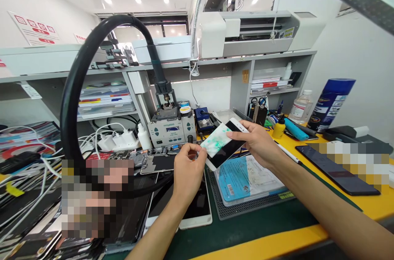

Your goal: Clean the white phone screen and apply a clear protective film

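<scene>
A white-framed smartphone (226, 152) is tilted in the air between my two hands, its front facing up. On its dark screen lies a whitish patch with green marks (215, 142); whether this is a film or a wipe I cannot tell. My right hand (258, 141) grips the phone's upper end, with the thumb over the front. At the lower left corner, my left hand (189, 169) pinches the phone's edge beside the patch. Below the phone are a blue and white plastic case (235, 182) and a dark perforated mat (221, 210).
Phones and screens (197, 206) crowd the left side. A hot-air station (172, 131) stands behind, its thick black hose (66, 100) arching at left. At right are a dark phone (335, 169), a yellow bottle (278, 128) and a blue spray can (331, 106).
</scene>
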`<move>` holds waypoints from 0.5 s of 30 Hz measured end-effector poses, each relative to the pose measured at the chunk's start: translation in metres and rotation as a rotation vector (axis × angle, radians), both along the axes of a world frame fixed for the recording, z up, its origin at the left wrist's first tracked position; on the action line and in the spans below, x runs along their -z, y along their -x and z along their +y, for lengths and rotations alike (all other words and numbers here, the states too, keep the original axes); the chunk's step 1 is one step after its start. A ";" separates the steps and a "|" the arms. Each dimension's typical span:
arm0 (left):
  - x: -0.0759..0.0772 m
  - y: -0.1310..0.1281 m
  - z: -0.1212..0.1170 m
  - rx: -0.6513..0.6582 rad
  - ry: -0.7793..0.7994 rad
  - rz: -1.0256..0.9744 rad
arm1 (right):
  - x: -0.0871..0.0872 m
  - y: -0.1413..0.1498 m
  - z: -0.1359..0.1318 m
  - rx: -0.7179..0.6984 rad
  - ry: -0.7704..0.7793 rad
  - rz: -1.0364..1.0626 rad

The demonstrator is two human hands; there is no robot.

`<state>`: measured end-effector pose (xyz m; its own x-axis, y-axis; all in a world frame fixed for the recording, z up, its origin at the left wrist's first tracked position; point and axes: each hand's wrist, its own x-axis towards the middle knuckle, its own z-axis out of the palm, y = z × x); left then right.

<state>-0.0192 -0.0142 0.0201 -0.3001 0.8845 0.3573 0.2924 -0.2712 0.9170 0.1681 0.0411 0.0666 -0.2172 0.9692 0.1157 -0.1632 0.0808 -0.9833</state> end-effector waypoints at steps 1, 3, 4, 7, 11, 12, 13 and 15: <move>0.000 0.000 0.000 0.001 0.001 -0.005 | 0.000 0.000 0.000 -0.001 0.001 0.002; -0.001 0.000 -0.001 0.001 0.000 -0.039 | 0.000 0.000 0.001 -0.005 -0.002 0.011; -0.001 0.000 -0.001 0.006 -0.007 -0.070 | 0.000 0.000 0.001 -0.008 -0.005 0.015; -0.003 -0.001 -0.002 0.046 -0.042 -0.172 | 0.001 0.000 0.001 -0.009 -0.006 0.027; -0.002 -0.001 -0.002 0.114 -0.071 -0.122 | 0.001 0.000 0.000 -0.014 0.007 0.044; -0.002 -0.001 -0.002 0.122 -0.078 -0.088 | 0.001 0.000 0.000 -0.018 0.010 0.049; -0.001 0.000 -0.002 0.125 -0.084 -0.060 | 0.000 0.000 0.000 -0.024 0.013 0.054; 0.000 0.000 0.000 0.120 -0.090 -0.034 | -0.001 0.001 0.000 -0.034 0.021 0.065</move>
